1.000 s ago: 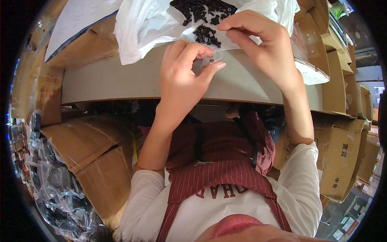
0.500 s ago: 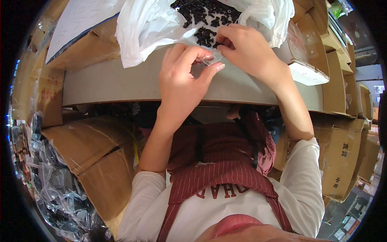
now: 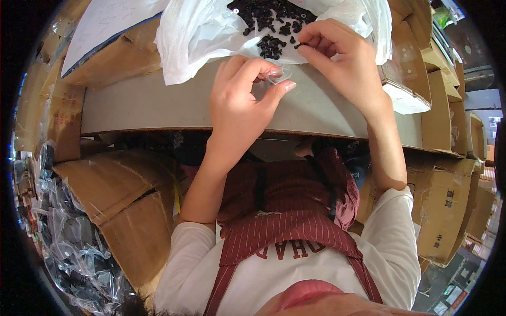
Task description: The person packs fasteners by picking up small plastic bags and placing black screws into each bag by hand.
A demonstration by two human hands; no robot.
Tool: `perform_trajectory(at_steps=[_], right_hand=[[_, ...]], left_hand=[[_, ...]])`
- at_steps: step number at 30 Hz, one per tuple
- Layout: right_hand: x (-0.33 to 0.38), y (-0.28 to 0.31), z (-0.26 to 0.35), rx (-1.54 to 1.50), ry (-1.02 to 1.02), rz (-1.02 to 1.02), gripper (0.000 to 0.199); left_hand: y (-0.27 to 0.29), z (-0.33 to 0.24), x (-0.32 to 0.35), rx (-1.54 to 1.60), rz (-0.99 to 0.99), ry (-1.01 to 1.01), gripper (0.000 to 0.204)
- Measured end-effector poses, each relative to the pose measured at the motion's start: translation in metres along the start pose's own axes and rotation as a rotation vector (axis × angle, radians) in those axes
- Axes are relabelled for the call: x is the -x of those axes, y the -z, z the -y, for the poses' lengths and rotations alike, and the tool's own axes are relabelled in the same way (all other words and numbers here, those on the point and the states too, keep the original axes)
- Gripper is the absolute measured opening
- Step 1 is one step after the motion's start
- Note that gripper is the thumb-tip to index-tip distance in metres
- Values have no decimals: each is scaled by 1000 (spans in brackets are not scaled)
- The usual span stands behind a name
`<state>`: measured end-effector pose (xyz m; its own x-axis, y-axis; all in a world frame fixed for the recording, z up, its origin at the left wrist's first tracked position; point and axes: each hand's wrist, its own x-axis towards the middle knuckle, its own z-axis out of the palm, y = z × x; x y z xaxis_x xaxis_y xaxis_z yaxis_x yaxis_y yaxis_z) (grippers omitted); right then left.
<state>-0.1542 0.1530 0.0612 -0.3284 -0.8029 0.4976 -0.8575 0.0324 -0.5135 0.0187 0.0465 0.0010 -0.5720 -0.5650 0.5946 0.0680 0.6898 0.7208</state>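
My left hand pinches a small clear plastic bag between thumb and fingers above the grey table. My right hand pinches a small black screw at its fingertips, just right of the clear bag. A pile of small black screws lies on an open white plastic bag at the table's far side, right behind both hands.
Cardboard boxes stand under the table at the left and more boxes at the right. A heap of clear plastic bags lies at lower left. A flat box with a white sheet sits at the table's left.
My right hand went into the screw pile and now holds one black screw near the clear bag. My left hand stayed nearly still with the bag.
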Motion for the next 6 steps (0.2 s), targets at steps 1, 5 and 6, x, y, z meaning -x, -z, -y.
perform_trajectory(at_steps=[1, 5, 6], right_hand=[[1, 2, 5, -126, 28, 28, 16], [3, 8, 20, -273, 175, 152, 20], [3, 9, 21, -248, 162, 197, 15]], left_hand=[[0, 0, 0, 2, 2, -11, 21], [0, -2, 0, 6, 8, -3, 23], [1, 1, 0, -20, 16, -14, 24]])
